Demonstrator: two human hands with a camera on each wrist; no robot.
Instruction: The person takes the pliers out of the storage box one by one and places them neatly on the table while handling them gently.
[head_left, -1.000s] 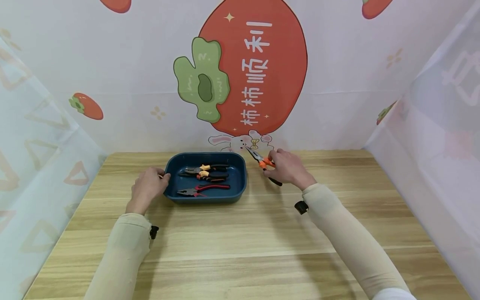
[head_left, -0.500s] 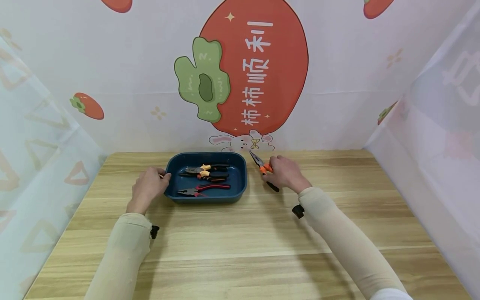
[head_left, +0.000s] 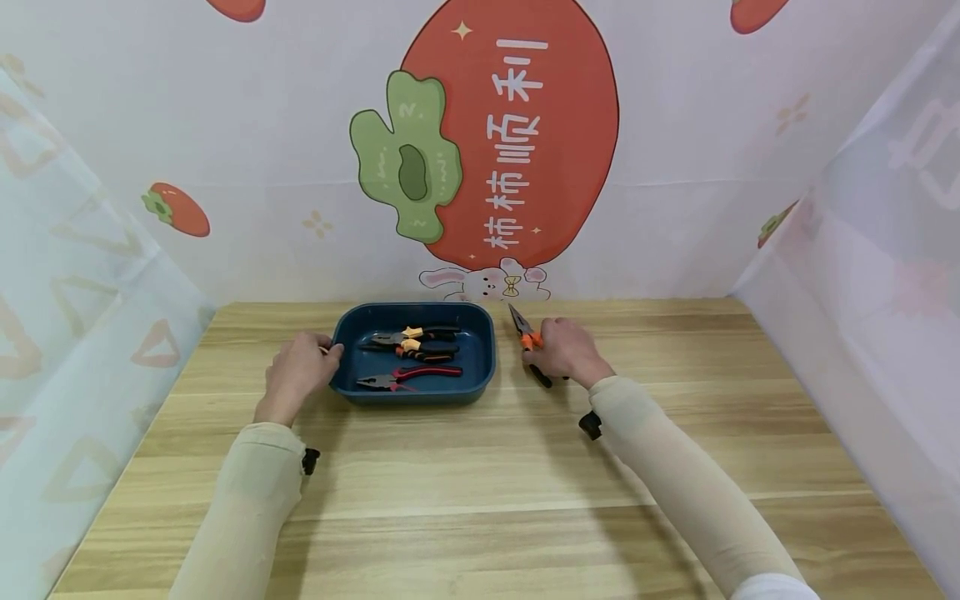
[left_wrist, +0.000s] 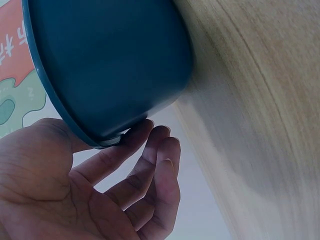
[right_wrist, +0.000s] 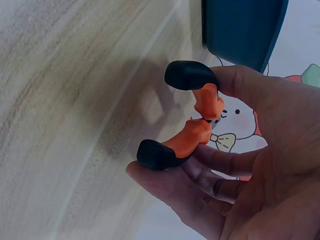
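Gripped at its left end by my left hand (head_left: 295, 371) is a dark blue plastic tray (head_left: 412, 398). In the left wrist view, the fingertips (left_wrist: 145, 127) lie against the outer wall below the rim, and the thumb is partly hidden behind it. To the right of the tray, my right hand (head_left: 567, 350) holds needle-nose pliers (head_left: 531, 341) with orange and black handles. Their pointed tips aim toward the back wall. From the right wrist, the handles (right_wrist: 187, 141) look spread apart, with the thumb on one and fingers on the other.
Inside the tray lie red-and-black pliers (head_left: 438, 372) in front, with yellow-and-black pliers (head_left: 411, 333) and orange-and-black ones (head_left: 431, 357) overlapping behind. A wood-grain table (head_left: 450, 500) carries everything. Printed cloth (head_left: 675, 233) walls it in at the back and both sides.
My right hand has come slightly down and toward me with the needle-nose pliers, whose tips have swung to the right, away from the tray. The left hand and tray stay put.
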